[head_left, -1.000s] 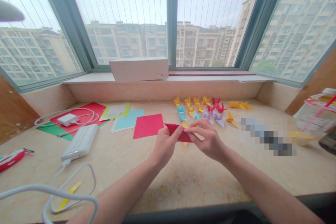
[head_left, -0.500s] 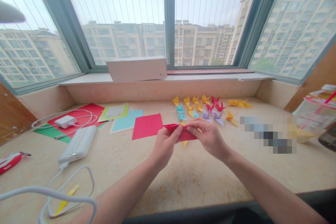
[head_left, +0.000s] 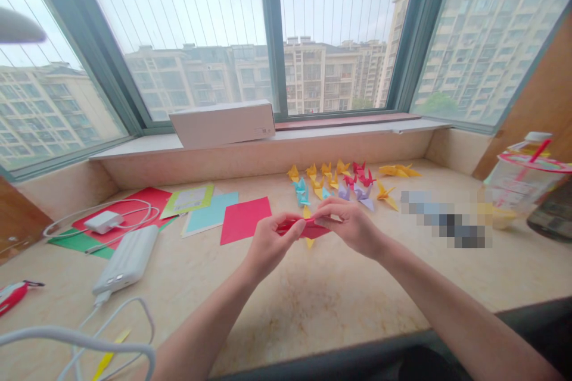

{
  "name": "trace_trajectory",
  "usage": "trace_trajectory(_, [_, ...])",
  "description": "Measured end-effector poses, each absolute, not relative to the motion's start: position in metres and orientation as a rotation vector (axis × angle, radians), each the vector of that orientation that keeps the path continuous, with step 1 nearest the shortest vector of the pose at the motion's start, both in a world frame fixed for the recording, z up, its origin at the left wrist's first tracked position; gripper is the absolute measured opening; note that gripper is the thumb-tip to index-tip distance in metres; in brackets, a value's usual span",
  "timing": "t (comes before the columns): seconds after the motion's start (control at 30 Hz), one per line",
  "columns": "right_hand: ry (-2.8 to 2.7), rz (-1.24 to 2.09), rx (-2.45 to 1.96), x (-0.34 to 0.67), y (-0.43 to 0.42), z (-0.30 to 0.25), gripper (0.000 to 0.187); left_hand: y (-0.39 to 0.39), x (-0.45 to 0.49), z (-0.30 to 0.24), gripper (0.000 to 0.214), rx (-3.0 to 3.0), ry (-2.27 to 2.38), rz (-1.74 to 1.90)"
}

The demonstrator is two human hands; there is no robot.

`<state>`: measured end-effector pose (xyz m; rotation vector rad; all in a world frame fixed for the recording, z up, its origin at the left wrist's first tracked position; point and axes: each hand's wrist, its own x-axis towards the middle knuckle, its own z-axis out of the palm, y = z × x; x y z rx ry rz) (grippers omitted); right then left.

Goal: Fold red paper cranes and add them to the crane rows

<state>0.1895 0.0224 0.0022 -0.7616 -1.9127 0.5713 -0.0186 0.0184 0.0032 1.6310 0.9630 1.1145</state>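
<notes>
both hands, left hand (head_left: 268, 244) and right hand (head_left: 353, 226), pinch a folded red paper piece (head_left: 304, 228) mid-frame above the beige marble counter (head_left: 313, 303).

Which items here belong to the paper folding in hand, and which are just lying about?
In use:
- left hand and right hand, both pinching the red folded paper
- red sheet
- folded cranes

Lying about:
- power bank
- white charger
- white box
- drink cup
</notes>
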Motion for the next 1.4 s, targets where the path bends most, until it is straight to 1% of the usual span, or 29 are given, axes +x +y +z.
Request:
trace_trajectory(0.1, [-1.997,0.540,-0.726,0.1931,0.0220,0.0029,0.013,0.0192,-0.0210,0.0039,0.033,1.780,0.968,0.959])
trace_trajectory(0.2, [-2.042,0.521,-0.713,0.1940,0.0214,0.0037,0.014,0.0197,-0.0200,0.0042,0.035,1.776,0.932,0.905])
trace_trajectory(0.53, [-2.065,0.490,-0.794,0.1955,0.0204,0.0087,0.016,0.0186,-0.0151,0.0010,0.028,1.682,0.887,0.990])
trace_trajectory(0.73, [-2.034,0.661,-0.997,0.1952,0.0197,0.0090,0.020,0.0153,-0.0141,0.0036,0.029,1.738,0.931,1.006])
trace_trajectory(0.83, [-1.996,0.679,-1.048,0.1939,0.0198,0.0075,0.020,0.0136,-0.0140,0.0029,0.031,1.823,0.971,1.009])
trace_trajectory(1.03, [-2.058,0.525,-1.022,0.1892,0.0188,0.0049,0.020,0.0119,-0.0157,-0.0023,0.026,2.094,1.029,1.012])
trace_trajectory(1.27, [-2.100,0.493,-1.005,0.1930,0.0230,0.0026,0.019,0.0167,-0.0181,-0.0039,0.027,2.234,1.065,1.017])
trace_trajectory(1.4, [-2.121,0.286,-1.044,0.1927,0.0224,0.0014,0.021,0.0170,-0.0188,-0.0028,0.031,2.269,1.059,1.007])
